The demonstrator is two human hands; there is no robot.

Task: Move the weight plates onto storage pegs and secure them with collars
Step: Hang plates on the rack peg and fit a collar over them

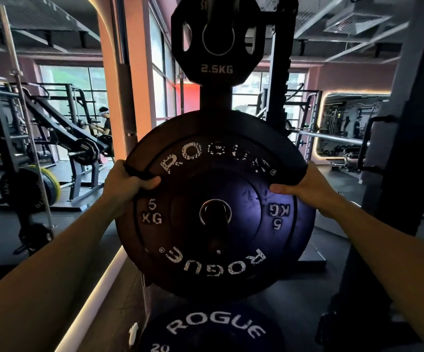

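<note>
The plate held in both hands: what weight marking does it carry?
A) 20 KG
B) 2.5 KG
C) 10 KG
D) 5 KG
D: the ROGUE plate gripped at its upper rim by the left hand and right hand reads "5 KG" on both sides of its hub; the 2.5KG plate hangs on the peg above, untouched.

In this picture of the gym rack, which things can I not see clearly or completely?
- Head view: the black round 5 KG Rogue rubber plate covers the plates behind it, so their count and markings are hidden.
- The dark storage peg shows only its tip; no collar is visible.
- The blue 20 Rogue plate is cut off by the bottom edge.
- Fingers of the left hand and right hand curl behind the rim.
</note>
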